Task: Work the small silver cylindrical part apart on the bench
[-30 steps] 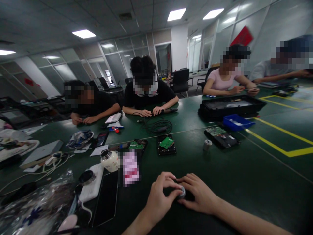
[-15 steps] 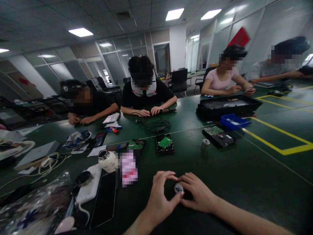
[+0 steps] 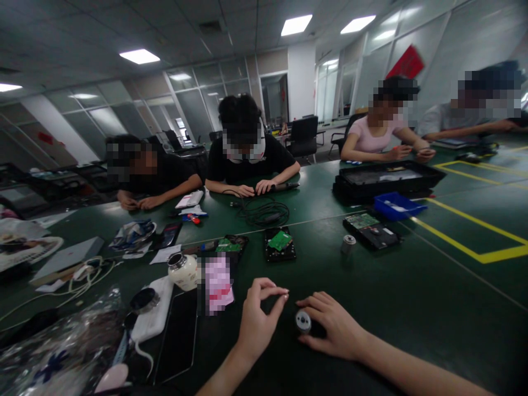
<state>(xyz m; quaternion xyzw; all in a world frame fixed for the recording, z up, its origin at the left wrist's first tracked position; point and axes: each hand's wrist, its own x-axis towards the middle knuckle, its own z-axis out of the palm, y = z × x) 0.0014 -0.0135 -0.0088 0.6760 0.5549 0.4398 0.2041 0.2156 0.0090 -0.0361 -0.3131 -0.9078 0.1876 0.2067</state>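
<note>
My right hand [image 3: 336, 329] rests on the green table [image 3: 412, 308] with its fingers curled around a small round silver metal part [image 3: 303, 322], holding it upright. My left hand [image 3: 256, 322] is raised just left of that part, thumb and forefinger pinched together at the tips. I see nothing between those fingertips; anything tiny there is too small to tell.
A black tablet [image 3: 177, 335], white charger [image 3: 154, 313], small white jar [image 3: 183, 271] and plastic bag [image 3: 61, 346] lie to my left. Opened hard drives [image 3: 280, 243] [image 3: 371, 230], a metal cylinder [image 3: 348, 243], a blue bin [image 3: 398, 204] and black tray [image 3: 388, 179] sit ahead. Several people work across the table.
My left hand has let go of the round part and lifted up and left with a pinch. The right hand stays on the part, whose top face now shows.
</note>
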